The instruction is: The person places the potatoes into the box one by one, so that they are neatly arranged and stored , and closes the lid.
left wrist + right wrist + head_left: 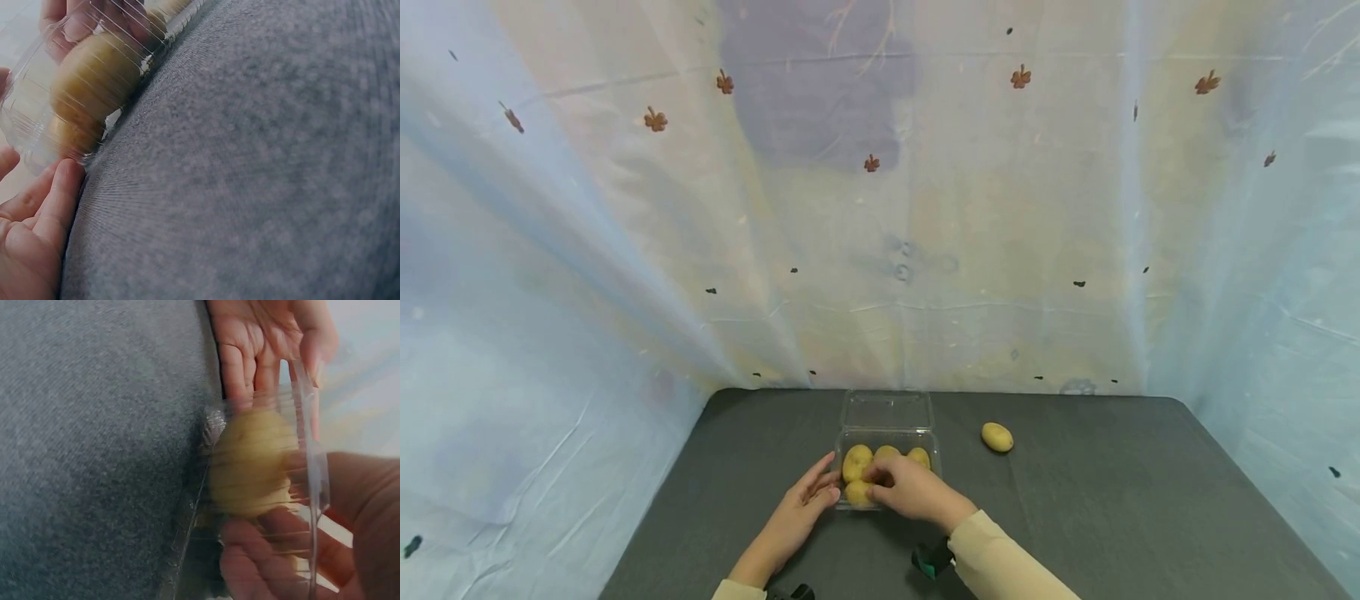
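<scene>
A clear plastic clamshell box (927, 434) sits on the dark table, its lid (887, 410) flipped back away from me. Inside lie several yellow potatoes, among them one at the back left (857, 460) and one at the back right (919, 456). My right hand (917, 490) reaches in from the right, thumb and fingers gripping the front-left potato (858, 493). Through the ribbed wall, the right wrist view shows this potato (250, 462) between the fingers, somewhat blurred. My left hand (797, 510) rests its extended fingers (59, 194) against the box's left side.
One loose potato (997, 437) lies on the table to the right of the box. The dark grey cloth-covered table (1097, 492) ends at a pale printed curtain (970, 250) behind it and at both sides.
</scene>
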`<state>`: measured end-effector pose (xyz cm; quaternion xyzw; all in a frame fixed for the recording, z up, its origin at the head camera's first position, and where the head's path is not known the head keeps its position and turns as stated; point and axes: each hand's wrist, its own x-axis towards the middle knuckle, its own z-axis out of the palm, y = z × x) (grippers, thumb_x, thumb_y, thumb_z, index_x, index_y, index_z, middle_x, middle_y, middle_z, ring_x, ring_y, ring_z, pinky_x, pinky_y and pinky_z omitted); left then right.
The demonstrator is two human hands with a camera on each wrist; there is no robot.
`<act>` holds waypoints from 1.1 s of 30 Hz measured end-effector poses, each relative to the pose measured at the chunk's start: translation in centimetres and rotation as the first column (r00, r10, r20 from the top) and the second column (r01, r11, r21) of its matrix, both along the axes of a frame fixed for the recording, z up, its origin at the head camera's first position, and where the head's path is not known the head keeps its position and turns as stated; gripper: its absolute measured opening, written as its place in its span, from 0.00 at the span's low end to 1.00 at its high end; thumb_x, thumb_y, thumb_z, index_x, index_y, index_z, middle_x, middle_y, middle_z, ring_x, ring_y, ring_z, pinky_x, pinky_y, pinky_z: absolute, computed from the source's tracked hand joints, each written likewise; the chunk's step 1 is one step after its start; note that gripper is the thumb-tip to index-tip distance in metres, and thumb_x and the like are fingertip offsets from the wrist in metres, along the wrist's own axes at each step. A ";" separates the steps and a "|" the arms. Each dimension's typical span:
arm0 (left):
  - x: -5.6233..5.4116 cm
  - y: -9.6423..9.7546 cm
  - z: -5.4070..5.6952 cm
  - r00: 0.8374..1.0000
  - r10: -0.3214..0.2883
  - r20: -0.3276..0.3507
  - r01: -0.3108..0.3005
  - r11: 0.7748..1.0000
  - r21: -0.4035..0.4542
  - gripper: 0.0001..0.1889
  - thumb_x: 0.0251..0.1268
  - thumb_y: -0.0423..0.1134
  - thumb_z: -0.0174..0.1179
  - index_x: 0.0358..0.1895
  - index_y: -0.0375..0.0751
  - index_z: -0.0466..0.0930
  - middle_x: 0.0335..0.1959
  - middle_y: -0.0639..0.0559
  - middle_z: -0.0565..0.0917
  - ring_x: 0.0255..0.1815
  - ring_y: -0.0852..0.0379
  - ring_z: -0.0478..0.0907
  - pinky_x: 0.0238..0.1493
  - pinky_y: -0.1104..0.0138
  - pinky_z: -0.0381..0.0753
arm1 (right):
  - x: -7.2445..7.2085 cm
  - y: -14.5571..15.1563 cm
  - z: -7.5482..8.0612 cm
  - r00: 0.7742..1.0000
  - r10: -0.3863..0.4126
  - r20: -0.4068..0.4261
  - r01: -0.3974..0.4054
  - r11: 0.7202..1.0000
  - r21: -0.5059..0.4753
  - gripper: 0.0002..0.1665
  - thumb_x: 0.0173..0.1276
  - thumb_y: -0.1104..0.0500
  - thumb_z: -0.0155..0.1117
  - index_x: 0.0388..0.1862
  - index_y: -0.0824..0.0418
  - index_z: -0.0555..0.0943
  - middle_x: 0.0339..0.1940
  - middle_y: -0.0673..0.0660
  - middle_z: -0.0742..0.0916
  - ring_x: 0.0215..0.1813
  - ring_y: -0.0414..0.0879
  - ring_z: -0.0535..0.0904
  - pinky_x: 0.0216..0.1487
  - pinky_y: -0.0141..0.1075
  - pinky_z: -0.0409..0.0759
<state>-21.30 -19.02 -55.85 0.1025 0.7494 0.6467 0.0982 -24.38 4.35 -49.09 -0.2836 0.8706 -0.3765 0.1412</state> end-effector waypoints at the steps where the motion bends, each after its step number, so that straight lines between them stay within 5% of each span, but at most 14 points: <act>1: 0.0 0.0 0.0 1.000 0.002 -0.002 -0.002 1.000 0.002 0.33 0.74 0.49 0.52 0.77 0.57 0.51 0.70 0.41 0.67 0.70 0.45 0.63 0.65 0.55 0.69 | 0.1 0.0 0.1 1.000 -0.013 -0.012 0.013 1.000 0.007 0.12 0.68 0.53 0.66 0.48 0.53 0.83 0.38 0.42 0.82 0.40 0.36 0.79 0.39 0.34 0.80; 10: 0.2 0.0 0.2 1.000 -0.010 -0.008 0.010 1.000 0.013 0.33 0.74 0.49 0.52 0.77 0.57 0.50 0.70 0.39 0.65 0.71 0.45 0.62 0.66 0.53 0.67 | 0.9 -0.3 0.5 0.983 -0.137 -0.119 0.147 0.986 0.075 0.09 0.61 0.48 0.71 0.32 0.52 0.84 0.27 0.41 0.82 0.27 0.35 0.76 0.28 0.34 0.77; 21: 0.1 -0.2 -0.1 1.000 -0.005 0.004 0.005 1.000 0.010 0.33 0.74 0.50 0.52 0.78 0.58 0.50 0.70 0.40 0.66 0.70 0.44 0.62 0.65 0.53 0.68 | 1.1 -1.0 -0.1 0.972 -0.191 -0.138 0.203 0.976 0.075 0.13 0.59 0.45 0.72 0.29 0.52 0.85 0.25 0.42 0.81 0.24 0.36 0.75 0.25 0.33 0.75; 33: 0.3 0.0 0.3 1.000 -0.016 -0.003 0.016 1.000 0.019 0.34 0.74 0.50 0.52 0.78 0.57 0.49 0.71 0.39 0.64 0.71 0.44 0.61 0.66 0.52 0.66 | 1.1 1.4 1.2 0.959 -0.253 -0.131 0.249 0.968 -0.042 0.26 0.64 0.44 0.68 0.55 0.56 0.80 0.40 0.49 0.85 0.37 0.40 0.79 0.33 0.37 0.80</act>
